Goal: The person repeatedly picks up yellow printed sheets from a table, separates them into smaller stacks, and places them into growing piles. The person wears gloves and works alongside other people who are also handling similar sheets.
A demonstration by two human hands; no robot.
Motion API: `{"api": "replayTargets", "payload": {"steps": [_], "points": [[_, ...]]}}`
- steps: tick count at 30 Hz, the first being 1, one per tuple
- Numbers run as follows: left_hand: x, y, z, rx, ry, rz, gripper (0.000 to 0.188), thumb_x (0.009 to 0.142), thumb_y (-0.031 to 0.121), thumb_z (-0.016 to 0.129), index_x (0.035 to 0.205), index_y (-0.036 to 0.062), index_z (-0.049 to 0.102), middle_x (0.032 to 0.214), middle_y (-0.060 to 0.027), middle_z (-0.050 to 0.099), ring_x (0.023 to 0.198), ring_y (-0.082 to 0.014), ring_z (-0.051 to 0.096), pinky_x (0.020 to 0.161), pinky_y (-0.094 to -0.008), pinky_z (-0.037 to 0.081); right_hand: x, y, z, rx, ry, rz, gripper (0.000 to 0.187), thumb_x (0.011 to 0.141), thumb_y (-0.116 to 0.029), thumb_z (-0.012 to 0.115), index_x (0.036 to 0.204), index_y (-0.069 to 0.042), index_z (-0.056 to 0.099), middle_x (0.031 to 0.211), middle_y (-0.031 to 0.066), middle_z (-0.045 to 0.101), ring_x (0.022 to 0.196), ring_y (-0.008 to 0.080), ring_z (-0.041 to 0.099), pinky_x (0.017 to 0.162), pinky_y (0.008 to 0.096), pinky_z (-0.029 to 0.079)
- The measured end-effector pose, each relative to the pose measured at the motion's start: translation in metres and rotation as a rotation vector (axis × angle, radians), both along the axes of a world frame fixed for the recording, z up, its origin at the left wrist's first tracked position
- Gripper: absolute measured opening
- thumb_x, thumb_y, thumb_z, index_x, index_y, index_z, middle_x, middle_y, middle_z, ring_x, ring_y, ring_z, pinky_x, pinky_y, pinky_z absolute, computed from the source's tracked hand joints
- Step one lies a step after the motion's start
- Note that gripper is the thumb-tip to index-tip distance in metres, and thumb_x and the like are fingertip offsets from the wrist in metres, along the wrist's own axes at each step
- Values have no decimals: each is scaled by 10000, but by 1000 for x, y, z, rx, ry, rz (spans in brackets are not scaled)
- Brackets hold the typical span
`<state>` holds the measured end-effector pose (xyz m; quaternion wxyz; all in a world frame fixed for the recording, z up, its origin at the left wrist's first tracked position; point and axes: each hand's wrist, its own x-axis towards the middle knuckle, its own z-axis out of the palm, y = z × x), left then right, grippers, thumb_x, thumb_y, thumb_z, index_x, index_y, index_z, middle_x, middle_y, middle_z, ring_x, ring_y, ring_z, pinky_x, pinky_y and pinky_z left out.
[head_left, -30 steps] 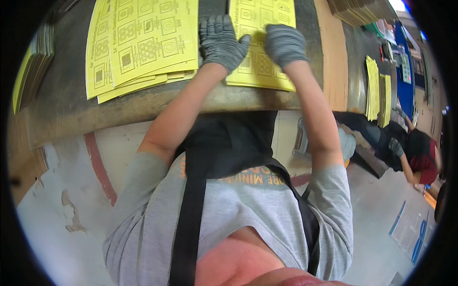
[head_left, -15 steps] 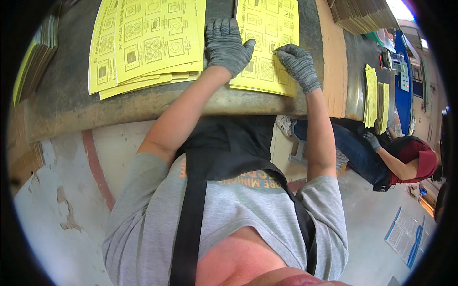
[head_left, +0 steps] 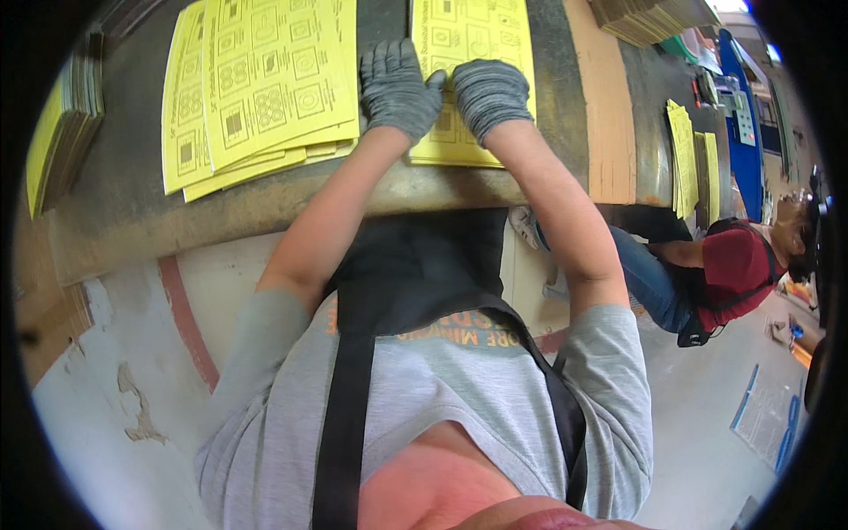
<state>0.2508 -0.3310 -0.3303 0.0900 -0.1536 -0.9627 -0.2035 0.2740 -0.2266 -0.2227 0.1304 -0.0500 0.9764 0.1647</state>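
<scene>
A yellow printed sheet of card [head_left: 459,152] lies near the front edge of the worktable, covered with small boxed drawings. My left hand [head_left: 399,95], in a grey knitted glove, rests flat along its left side with the fingers stretched out. On the sheet, just right of it, my right hand [head_left: 492,99] in a matching glove is closed with its knuckles up. Its fingertips are hidden, so anything in them cannot be made out. To the left of my hands lies a fanned pile of similar yellow sheets [head_left: 274,79].
A stack of yellow-topped board [head_left: 55,146] stands at the far left. Brown cardboard [head_left: 649,19] is stacked at the back right, beyond a tan strip [head_left: 605,106] on the table. Farther right are more yellow sheets [head_left: 682,159] and a seated co-worker [head_left: 729,274].
My right hand has moved left across the sheet, toward my left hand, and its fingers are now turned out of sight. The co-worker at the right has shifted posture.
</scene>
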Motion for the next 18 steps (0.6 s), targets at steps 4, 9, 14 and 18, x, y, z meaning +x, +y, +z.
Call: {"api": "replayTargets", "payload": {"steps": [4, 9, 14, 18], "points": [[16, -13, 12, 82, -195, 4, 715, 908, 482, 349, 1372, -51, 241, 1432, -197, 262, 1358, -333, 152, 1112, -432, 74, 30, 67, 2, -604, 238, -395, 258, 777, -244, 591, 947, -61, 653, 894, 168, 657, 856, 291, 636, 762, 358, 492], [31, -11, 16, 52, -256, 6, 766, 893, 561, 329, 1375, -32, 282, 1443, -220, 250, 1367, -337, 149, 1118, -438, 52, 67, 102, -44, -891, 591, -482, 202, 772, -171, 661, 946, -71, 643, 858, 144, 666, 763, 263, 644, 718, 340, 497], [31, -12, 23, 232, -313, -20, 782, 892, 568, 331, 1375, -44, 265, 1448, -229, 233, 1363, -347, 151, 1115, -441, 60, 74, 98, -55, -1059, 667, -472, 214, 765, -187, 687, 935, -66, 641, 825, 107, 664, 734, 190, 615, 711, 309, 486], [38, -8, 37, 285, -135, -21, 693, 886, 455, 470, 1369, -14, 305, 1383, -241, 337, 1323, -365, 256, 1092, -428, 200, 78, 98, -44, -1007, 654, -562, 214, 768, -151, 687, 933, -27, 630, 839, 107, 663, 749, 168, 599, 720, 288, 480]]}}
